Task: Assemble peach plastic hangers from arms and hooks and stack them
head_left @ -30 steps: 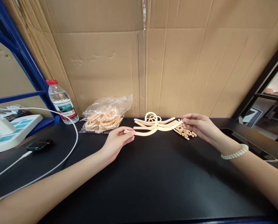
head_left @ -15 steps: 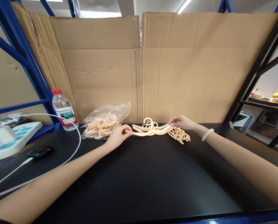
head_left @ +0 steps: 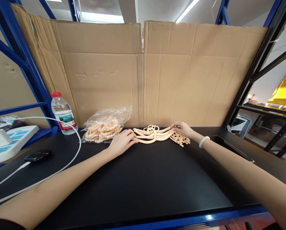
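Several beige hangers (head_left: 147, 141) lie stacked on the black table, their curved hooks bunched at the middle. The fingers of my left hand (head_left: 122, 141) are bent around the left ends of the hangers, with the thumb low and near the table. At the right ends, my right hand (head_left: 183, 130) pinches the hangers from above, thumb and fingers close together. Beneath and beside it lies a cluster of beige pieces with knobbed ends (head_left: 180, 139), partly hidden by the hand. A clear plastic bag (head_left: 109, 116) of similar beige pieces stands just behind my left hand.
A red-capped water bottle (head_left: 63, 113) stands at the back left. White cables (head_left: 78, 147), a black device (head_left: 38, 155) and a white power strip (head_left: 18, 142) are at the left. Cardboard (head_left: 104, 73) walls the back. A dark flat object (head_left: 231, 149) lies beyond my right forearm.
The raised hanger has come down onto the stack, and the hooks lie lower and closer together. My left hand has turned palm-down over the hanger ends. The view has shifted slightly.
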The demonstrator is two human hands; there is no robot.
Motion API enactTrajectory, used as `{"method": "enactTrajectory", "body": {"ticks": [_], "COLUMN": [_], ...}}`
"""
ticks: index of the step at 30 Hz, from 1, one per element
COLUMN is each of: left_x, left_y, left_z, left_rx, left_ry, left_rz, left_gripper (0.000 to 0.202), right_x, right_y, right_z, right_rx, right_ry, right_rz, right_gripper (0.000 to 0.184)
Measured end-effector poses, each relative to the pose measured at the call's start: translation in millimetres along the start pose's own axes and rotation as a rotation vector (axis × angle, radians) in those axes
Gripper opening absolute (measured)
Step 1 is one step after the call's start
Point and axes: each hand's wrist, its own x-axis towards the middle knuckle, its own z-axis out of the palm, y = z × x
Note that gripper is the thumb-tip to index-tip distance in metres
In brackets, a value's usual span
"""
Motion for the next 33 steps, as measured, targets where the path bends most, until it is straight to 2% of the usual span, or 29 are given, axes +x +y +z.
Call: {"method": "enactTrajectory", "body": {"ticks": [3,6,12,15,17,18,22,25,28,33], "left_x": [-7,-18,-43,-48,-48,-48,-48,-48,-48,-47], "left_y": [7,15,24,24,23,22,21,21,21,19], "left_z": [-2.3,-6.1,-16.4,-17.1,-16.1,-15.6,-15.0,-15.4,-14.9,-12.2], "left_rx": [0.068,0.112,0.103,0.06,0.036,0.027,-0.009,-0.023,-0.014,0.022], "left_ry": [0.0,0.0,-0.032,-0.043,-0.056,-0.061,-0.06,-0.055,-0.063,-0.081], "left_rz": [0.035,0.058,0.124,0.086,0.046,0.03,0.001,0.005,0.009,0.003], "left_gripper": [0.02,0.024,0.024,0.023,0.023,0.023,0.023,0.023,0.023,0.024], "right_x": [-11,-34,-124,-166,-185,-191,-199,-199,-202,-206], "right_y": [3,11,45,71,87,94,106,106,106,115], "right_z": [-6,-29,-103,-125,-129,-127,-117,-115,-119,-127], "right_rx": [0.017,0.045,0.022,0.016,0.144,0.167,0.152,0.073,0.016,-0.047], "right_ry": [0.044,0.094,0.307,0.416,0.48,0.498,0.559,0.464,0.327,0.217], "right_rz": [0.027,0.095,0.353,0.511,0.637,0.634,0.472,0.408,0.408,0.426], "right_gripper": [0.02,0.023,0.024,0.018,0.017,0.021,0.038,0.049,0.059,0.07]}}
